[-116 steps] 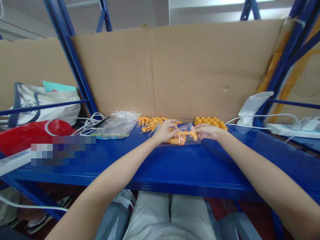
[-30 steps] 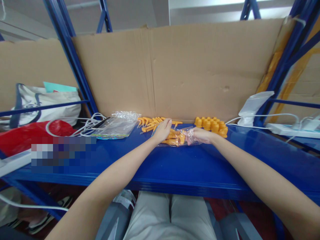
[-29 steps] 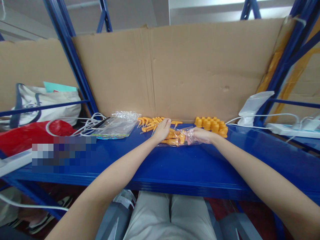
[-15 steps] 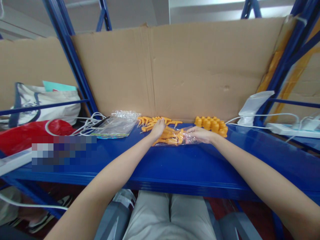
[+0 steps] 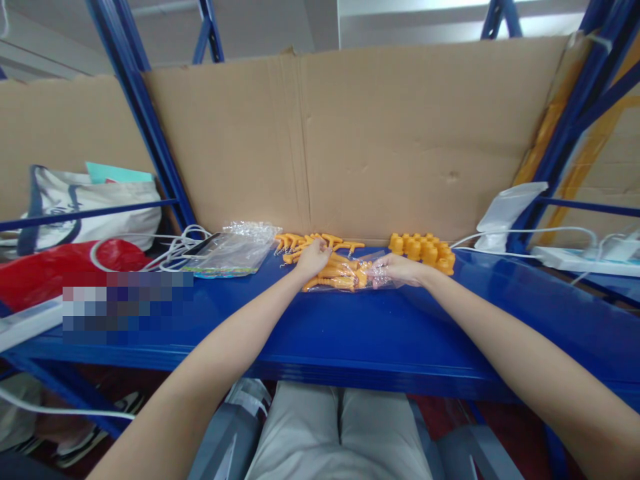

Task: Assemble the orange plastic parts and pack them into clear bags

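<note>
A clear plastic bag [image 5: 333, 283] with several orange pieces inside lies on the blue shelf in front of me. My right hand [image 5: 397, 269] pinches the bag's right end, its fingers closed on the film. Over the bag's upper left part is my left hand [image 5: 313, 260], fingers curled in; what they grip is hidden. Just behind it lies a pile of orange T-handled corkscrews [image 5: 295, 241] with metal spirals. To the right, orange cup-shaped pieces [image 5: 423, 248] stand in close rows.
Flat plastic packets [image 5: 233, 250] lie left of the pile, beside white cables [image 5: 187, 240]. A red bag [image 5: 75, 267] is at far left. Cardboard [image 5: 375, 140] walls off the back, between blue posts. A white power strip [image 5: 590, 260] lies at right.
My left hand has drawn back slightly toward me and down from the corkscrew pile. My right hand stays at the bag's right end, almost still.
</note>
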The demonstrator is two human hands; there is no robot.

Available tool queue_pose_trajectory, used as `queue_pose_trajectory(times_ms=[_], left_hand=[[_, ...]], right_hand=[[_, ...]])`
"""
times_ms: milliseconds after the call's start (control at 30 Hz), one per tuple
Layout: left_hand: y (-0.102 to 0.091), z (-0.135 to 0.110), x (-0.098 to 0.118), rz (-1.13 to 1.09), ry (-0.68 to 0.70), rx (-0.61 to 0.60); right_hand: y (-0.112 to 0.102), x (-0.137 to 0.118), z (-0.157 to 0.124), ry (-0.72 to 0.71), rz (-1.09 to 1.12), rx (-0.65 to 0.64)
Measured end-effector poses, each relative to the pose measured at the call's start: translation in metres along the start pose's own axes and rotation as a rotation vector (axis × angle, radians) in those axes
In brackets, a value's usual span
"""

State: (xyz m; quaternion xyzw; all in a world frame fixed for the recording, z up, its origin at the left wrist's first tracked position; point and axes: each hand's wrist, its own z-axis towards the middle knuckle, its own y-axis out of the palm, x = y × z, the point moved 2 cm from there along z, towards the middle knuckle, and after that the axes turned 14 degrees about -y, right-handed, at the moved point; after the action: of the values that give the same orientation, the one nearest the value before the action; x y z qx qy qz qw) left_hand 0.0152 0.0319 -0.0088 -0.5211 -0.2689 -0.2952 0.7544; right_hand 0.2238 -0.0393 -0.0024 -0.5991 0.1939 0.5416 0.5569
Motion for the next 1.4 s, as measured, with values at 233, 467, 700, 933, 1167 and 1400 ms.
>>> queue_pose_trajectory(times_ms=[233, 467, 700, 933, 1167, 1400], left_hand=[[0.005, -0.006, 0.002, 0.235, 0.191, -0.057], [0.009, 0.000, -0.001, 0.310, 0.232, -0.174], [0.010, 0.000, 0.000, 0.284, 0.254, -0.204], [0.005, -0.009, 0.007, 0.418, 0.209, -0.163], [-0.008, -0.030, 0.024, 0.590, 0.114, -0.122], [-0.021, -0.030, 0.035, 0.605, 0.049, -0.086]], right_hand=[[-0.002, 0.005, 0.002, 0.033, -0.008, -0.023], [-0.024, 0.006, 0.008, 0.049, 0.142, 0.041], [-0.030, -0.006, 0.001, 0.034, 0.183, -0.032], [-0.029, -0.003, 0.002, -0.073, -0.038, 0.026], [-0.039, 0.001, 0.005, -0.094, -0.340, 0.280], [-0.047, 0.014, 0.015, -0.149, -0.570, 0.425]])
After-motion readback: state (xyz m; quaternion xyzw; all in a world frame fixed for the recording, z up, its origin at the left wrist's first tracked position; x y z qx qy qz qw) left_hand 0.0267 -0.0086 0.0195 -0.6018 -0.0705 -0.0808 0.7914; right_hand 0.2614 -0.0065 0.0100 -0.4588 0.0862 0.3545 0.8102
